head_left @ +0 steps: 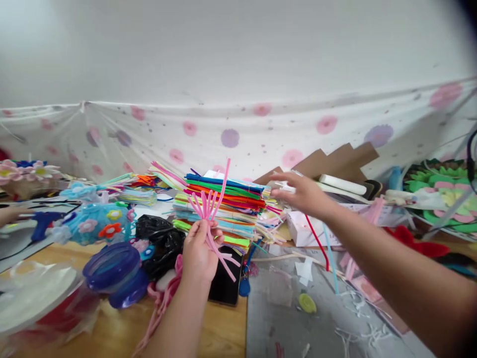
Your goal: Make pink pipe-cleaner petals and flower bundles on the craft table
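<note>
My left hand (201,248) is closed around a bunch of pink pipe cleaners (210,206). Their tips fan out above the fingers, one reaching much higher, and the other ends hang below. Behind it lies a tall pile of pipe cleaners (223,199) in many colours. To the right of this pile, my right hand (292,191) is raised with fingers stretched out and apart. Something white (285,187) shows between its thumb and fingers; I cannot tell whether the hand touches it. A black phone (225,283) lies just beyond my left wrist.
At left stand a blue glass bowl (115,273), a black plastic bag (158,238), a fuzzy flower-covered blue piece (99,223) and a blue glue gun (42,223). A grey mat (272,323) with scraps covers the right. Brown cardboard (328,164) leans behind. Another hand (13,215) shows far left.
</note>
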